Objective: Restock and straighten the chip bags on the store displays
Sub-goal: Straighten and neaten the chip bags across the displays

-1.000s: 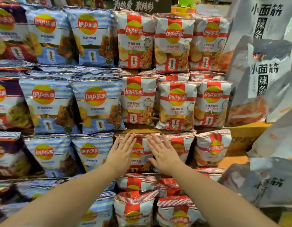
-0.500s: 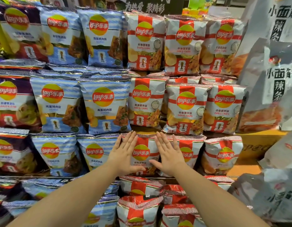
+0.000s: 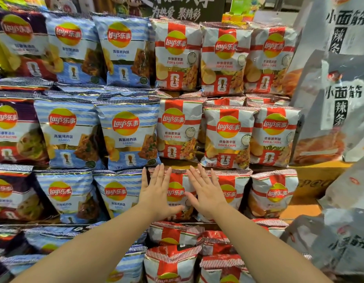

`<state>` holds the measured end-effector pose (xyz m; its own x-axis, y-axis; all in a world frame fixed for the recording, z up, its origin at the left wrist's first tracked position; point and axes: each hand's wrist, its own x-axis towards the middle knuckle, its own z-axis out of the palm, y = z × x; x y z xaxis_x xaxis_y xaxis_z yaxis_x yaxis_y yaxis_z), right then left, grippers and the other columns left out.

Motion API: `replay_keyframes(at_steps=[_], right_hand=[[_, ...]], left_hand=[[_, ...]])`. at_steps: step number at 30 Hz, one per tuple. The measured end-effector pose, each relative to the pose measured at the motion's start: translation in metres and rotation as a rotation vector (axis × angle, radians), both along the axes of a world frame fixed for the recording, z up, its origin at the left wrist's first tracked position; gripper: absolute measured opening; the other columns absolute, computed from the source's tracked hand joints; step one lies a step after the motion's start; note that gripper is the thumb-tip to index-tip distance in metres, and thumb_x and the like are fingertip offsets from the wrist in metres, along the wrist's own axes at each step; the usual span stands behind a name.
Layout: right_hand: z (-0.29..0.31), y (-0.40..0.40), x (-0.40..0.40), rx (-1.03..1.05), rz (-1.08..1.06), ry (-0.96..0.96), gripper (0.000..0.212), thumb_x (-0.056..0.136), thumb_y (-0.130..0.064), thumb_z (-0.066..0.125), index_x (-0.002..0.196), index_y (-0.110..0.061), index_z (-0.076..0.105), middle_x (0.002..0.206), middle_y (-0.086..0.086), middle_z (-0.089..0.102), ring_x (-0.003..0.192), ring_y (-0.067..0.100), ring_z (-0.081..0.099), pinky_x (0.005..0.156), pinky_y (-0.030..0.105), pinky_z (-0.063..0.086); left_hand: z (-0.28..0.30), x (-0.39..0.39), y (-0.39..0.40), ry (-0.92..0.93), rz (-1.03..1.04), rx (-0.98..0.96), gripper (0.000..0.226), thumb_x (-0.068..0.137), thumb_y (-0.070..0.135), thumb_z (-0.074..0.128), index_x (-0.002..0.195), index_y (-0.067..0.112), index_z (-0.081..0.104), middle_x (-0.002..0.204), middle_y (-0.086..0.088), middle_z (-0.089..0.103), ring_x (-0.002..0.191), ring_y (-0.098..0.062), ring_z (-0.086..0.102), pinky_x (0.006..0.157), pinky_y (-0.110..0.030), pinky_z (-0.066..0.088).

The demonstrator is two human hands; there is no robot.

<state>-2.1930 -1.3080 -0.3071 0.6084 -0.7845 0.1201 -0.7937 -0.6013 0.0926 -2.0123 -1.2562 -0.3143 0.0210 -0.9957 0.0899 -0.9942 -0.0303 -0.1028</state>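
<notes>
Straight ahead in the head view, both hands lie flat against one red-and-white bag (image 3: 177, 193) in the third row of the display. The left hand (image 3: 156, 193) covers the bag's left side, fingers straight and close together, pointing up, with the thumb reaching toward the bag's lower middle. The right hand (image 3: 206, 192) covers the bag's right side and overlaps the neighbouring red bag (image 3: 234, 193), fingers straight and slightly fanned. Neither hand grips anything; both press with open palms. The two fingertips rows reach the bag's crimped top edge, just beneath the shelf lip (image 3: 177, 162) of the row above. Left of the pressed bag stand blue striped bags (image 3: 118, 195), upright and touching one another, and further left purple bags (image 3: 11, 193). Right of the red neighbour a third red bag (image 3: 276, 193) leans a little, apart from a yellow carton (image 3: 319, 180). Above, two more rows repeat the same order: purple, blue, red. Below the hands, more red bags (image 3: 173, 260) lie stacked and tilted. Along the right edge hang large grey bags (image 3: 340, 111) with black characters.
</notes>
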Motion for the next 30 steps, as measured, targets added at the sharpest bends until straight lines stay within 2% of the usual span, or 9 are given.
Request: replay_keyframes(at_steps=[3,8,12,15,17,20,24,26,30], right_hand=[[0.006,0.005,-0.021,-0.038,-0.001,-0.064,0.066,0.098,-0.053,0.003,0.148,-0.016,0.024,0.154,0.002,0.026,0.145,0.017,0.005,0.113,0.041,0.003],[-0.010,0.016,-0.090,-0.106,-0.110,-0.116,0.061,0.100,-0.050,0.010,0.149,-0.014,0.018,0.155,0.002,0.022,0.146,0.012,-0.008,0.115,0.038,-0.001],[-0.033,0.053,-0.119,-0.047,-0.308,-0.146,0.061,0.100,-0.049,0.010,0.146,-0.013,0.028,0.153,0.003,0.025,0.145,0.017,0.012,0.114,0.035,-0.003],[-0.052,0.087,-0.115,-0.004,-0.399,-0.159,0.059,0.098,-0.048,0.018,0.145,-0.015,0.032,0.148,0.001,0.032,0.140,0.021,0.027,0.113,0.037,-0.001],[-0.062,0.108,-0.112,0.023,-0.372,-0.145,0.058,0.099,-0.049,0.013,0.144,-0.017,0.031,0.149,0.000,0.032,0.142,0.019,0.021,0.113,0.040,0.004],[-0.078,0.140,-0.113,0.011,-0.350,-0.175,0.059,0.099,-0.048,0.008,0.147,-0.017,0.024,0.158,-0.002,0.014,0.147,0.015,0.000,0.113,0.043,0.006],[-0.105,0.182,-0.117,-0.006,-0.313,-0.147,0.062,0.098,-0.049,0.009,0.151,-0.019,0.011,0.160,-0.002,-0.002,0.147,0.017,0.000,0.115,0.046,0.000],[-0.113,0.187,-0.119,0.014,-0.387,-0.152,0.065,0.096,-0.053,0.010,0.152,-0.020,0.009,0.159,0.001,0.004,0.147,0.020,-0.001,0.114,0.048,-0.001],[-0.116,0.170,-0.116,0.054,-0.413,-0.115,0.067,0.095,-0.058,0.012,0.152,-0.022,0.013,0.159,0.005,0.004,0.147,0.022,-0.004,0.112,0.049,0.004]], left_hand=[[0.003,-0.008,0.002,-0.021,0.024,-0.007,0.115,0.061,0.089,0.005,0.138,0.013,-0.032,0.153,-0.010,-0.030,0.141,-0.025,-0.030,0.097,-0.055,-0.035],[-0.002,-0.025,0.015,0.021,-0.101,-0.032,0.104,0.079,0.080,0.024,0.139,0.014,-0.029,0.149,-0.008,-0.035,0.136,-0.022,-0.038,0.099,-0.056,-0.034],[-0.037,-0.035,0.053,0.114,-0.221,0.059,0.091,0.085,0.074,0.025,0.149,0.010,0.026,0.156,-0.010,0.023,0.146,-0.021,0.006,0.110,-0.061,0.008],[-0.063,-0.044,0.082,0.156,-0.242,0.151,0.087,0.086,0.075,0.023,0.142,0.010,0.037,0.152,-0.006,0.030,0.146,-0.020,0.009,0.113,-0.058,0.004],[-0.072,-0.047,0.098,0.160,-0.253,0.189,0.087,0.086,0.074,0.020,0.140,0.009,0.040,0.148,-0.009,0.039,0.147,-0.021,0.003,0.114,-0.057,-0.001],[-0.078,-0.051,0.119,0.179,-0.259,0.239,0.087,0.087,0.071,0.018,0.148,0.010,0.024,0.145,-0.008,0.044,0.147,-0.021,-0.003,0.113,-0.056,-0.002],[-0.078,-0.073,0.134,0.173,-0.372,0.224,0.105,0.069,0.070,0.042,0.152,0.016,0.008,0.147,-0.007,0.041,0.143,-0.025,0.018,0.114,-0.056,-0.003],[-0.075,-0.085,0.136,0.145,-0.425,0.190,0.111,0.066,0.072,0.047,0.152,0.014,0.008,0.151,-0.007,0.034,0.143,-0.025,0.015,0.114,-0.056,-0.001],[-0.075,-0.099,0.135,0.123,-0.398,0.172,0.094,0.071,0.062,0.043,0.148,0.013,0.023,0.155,-0.009,0.023,0.146,-0.026,0.006,0.113,-0.059,0.002]])
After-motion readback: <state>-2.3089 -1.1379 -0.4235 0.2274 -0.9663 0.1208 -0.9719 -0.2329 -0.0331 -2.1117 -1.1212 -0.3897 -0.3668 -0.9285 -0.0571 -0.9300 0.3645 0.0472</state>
